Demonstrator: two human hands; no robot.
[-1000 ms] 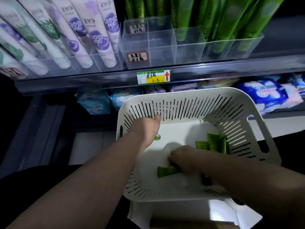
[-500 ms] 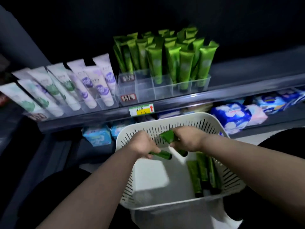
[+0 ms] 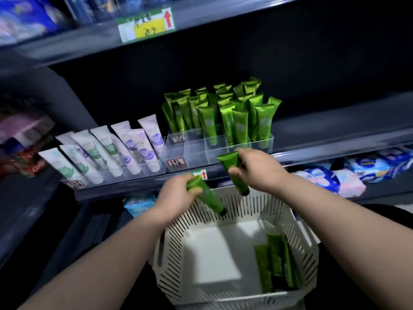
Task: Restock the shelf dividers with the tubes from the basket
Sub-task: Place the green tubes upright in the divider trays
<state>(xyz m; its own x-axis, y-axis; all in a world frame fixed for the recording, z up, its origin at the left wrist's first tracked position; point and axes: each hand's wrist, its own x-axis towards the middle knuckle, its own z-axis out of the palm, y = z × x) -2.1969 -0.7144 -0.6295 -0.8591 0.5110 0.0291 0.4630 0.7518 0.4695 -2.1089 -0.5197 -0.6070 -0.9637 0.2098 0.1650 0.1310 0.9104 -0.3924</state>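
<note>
My left hand [image 3: 176,195] grips a green tube [image 3: 209,199] that slants down over the far rim of the white slotted basket [image 3: 176,260]. My right hand [image 3: 254,170] holds a second green tube [image 3: 232,170], cap down, just in front of the clear shelf dividers [image 3: 196,148]. Several green tubes [image 3: 225,115] stand upright in the dividers; the left front compartments hold nothing. Three or so green tubes [image 3: 276,262] lie in the basket's right corner.
White tubes with purple and green prints [image 3: 125,146] lean in dividers to the left. Blue and pink soft packs [image 3: 348,175] fill the lower shelf at the right. A price tag with a red arrow [image 3: 147,24] hangs on the upper shelf edge. Red boxes [image 3: 29,162] sit at far left.
Both hands came up out of the basket, each with a green tube, and moved toward the dividers. The view tilted up, showing more of the shelves.
</note>
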